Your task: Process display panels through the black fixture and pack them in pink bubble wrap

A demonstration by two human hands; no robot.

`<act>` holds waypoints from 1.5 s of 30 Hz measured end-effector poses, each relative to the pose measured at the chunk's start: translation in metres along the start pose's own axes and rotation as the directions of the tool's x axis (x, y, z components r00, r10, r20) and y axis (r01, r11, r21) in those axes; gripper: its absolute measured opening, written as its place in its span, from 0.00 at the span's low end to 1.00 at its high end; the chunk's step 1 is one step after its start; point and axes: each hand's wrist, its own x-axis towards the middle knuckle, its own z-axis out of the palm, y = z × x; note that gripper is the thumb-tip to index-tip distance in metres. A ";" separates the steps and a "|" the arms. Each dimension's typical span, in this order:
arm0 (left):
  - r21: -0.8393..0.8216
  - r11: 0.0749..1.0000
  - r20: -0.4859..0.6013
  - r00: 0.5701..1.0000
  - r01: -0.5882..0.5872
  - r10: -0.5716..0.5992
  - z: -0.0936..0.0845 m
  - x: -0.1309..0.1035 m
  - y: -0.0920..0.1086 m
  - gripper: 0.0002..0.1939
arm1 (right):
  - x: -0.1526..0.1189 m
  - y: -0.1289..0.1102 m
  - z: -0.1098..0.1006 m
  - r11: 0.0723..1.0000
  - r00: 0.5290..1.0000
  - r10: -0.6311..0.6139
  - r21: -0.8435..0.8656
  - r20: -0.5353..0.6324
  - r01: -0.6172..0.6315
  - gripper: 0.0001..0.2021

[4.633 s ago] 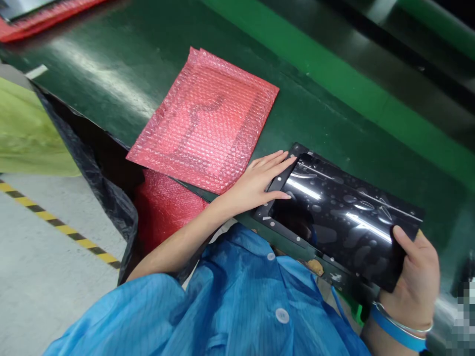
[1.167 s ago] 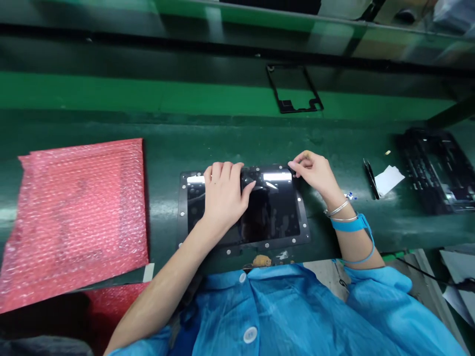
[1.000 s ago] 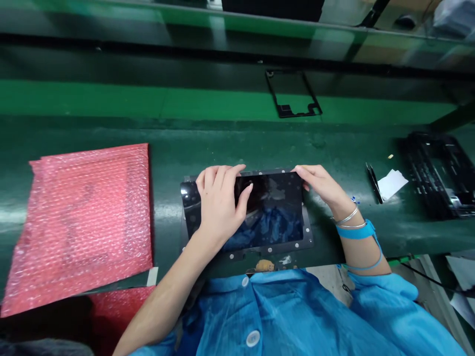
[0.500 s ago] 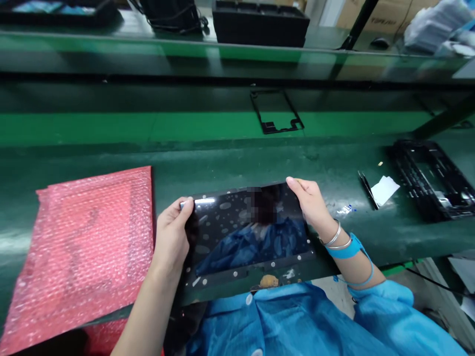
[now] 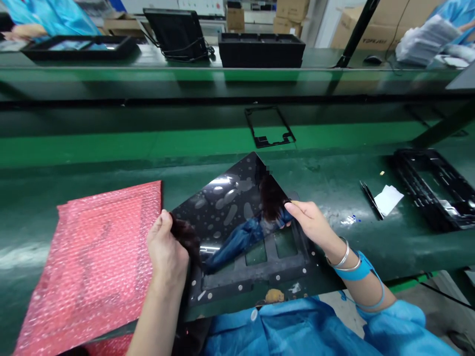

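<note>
Left hand (image 5: 167,249): closed on the left corner of a glossy black panel (image 5: 222,207). Right hand (image 5: 308,220): thumb and fingers pinching its right corner. Panel held tilted and turned askew over a dark plate (image 5: 222,284) with cut-outs and pale round spots along its near edge; contact between the two cannot be told. Red bubble-wrap package (image 5: 102,262) at left. Tweezers (image 5: 371,200) beside white paper (image 5: 389,200) at right on the green bench (image 5: 341,185). Writing: cardboard box (image 5: 374,32), far right, bears dark lettering, first letter T, remainder too blurred to read.
</note>
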 end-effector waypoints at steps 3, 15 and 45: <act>-0.047 0.997 -0.044 0.997 0.055 -0.057 0.005 -0.005 0.004 0.17 | 0.001 0.002 0.000 0.999 0.999 0.034 0.033 -0.016 -0.033 0.32; 0.042 0.968 0.425 0.873 0.246 -0.240 -0.007 -0.036 0.010 0.27 | 0.014 0.031 -0.014 0.968 0.985 0.111 0.239 -0.133 -0.076 0.27; 0.681 0.494 0.262 0.810 -0.540 0.524 -0.097 0.057 0.012 0.24 | 0.265 -0.052 0.188 0.988 0.999 0.041 -0.145 -0.021 -0.044 0.09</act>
